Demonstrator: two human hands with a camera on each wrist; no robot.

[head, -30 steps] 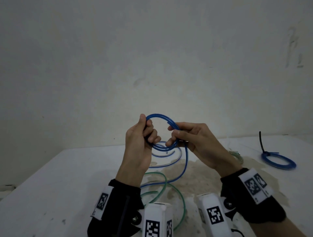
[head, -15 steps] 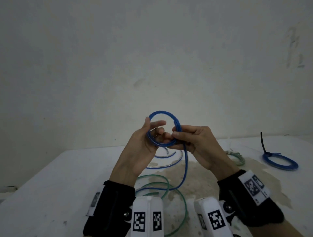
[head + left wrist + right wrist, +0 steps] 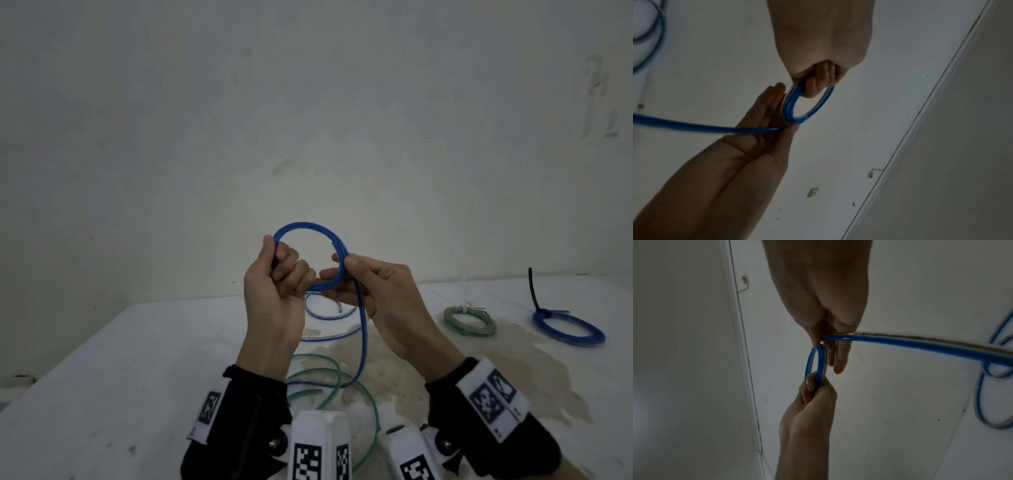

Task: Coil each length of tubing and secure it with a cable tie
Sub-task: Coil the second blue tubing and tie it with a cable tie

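The curled fingers (image 3: 294, 270) of the left hand (image 3: 274, 301) wrap round the left side of a small coil of glossy blue plastic tubing (image 3: 310, 228), thumb laid up along its outer edge, so the loops are gripped tight. At the coil's right side the right hand (image 3: 380, 298) pinches the stacked loops between its thumb and its nearly straight fingers (image 3: 764, 110); the left wrist view shows those fingers lying flat against the ring. From that pinch the uncoiled tail of the blue tubing (image 3: 362, 329) drops away below the coil to the white table (image 3: 102, 377), so the winding is part done: a few turns are made and a good run is, I judge, left to take in. No tie is on this coil yet.

Below the coil on the table lies a loose length of green tubing (image 3: 346, 380), not yet coiled, and just under the coil a pale clear-blue loose length (image 3: 329, 317). Well to the right of the held coil rest two finished pieces: a green coil bound with a white tie (image 3: 469, 320), and farther right a blue coil bound with a black cable tie (image 3: 568, 329). So two look done, one is in hand, and at least two appear to remain.
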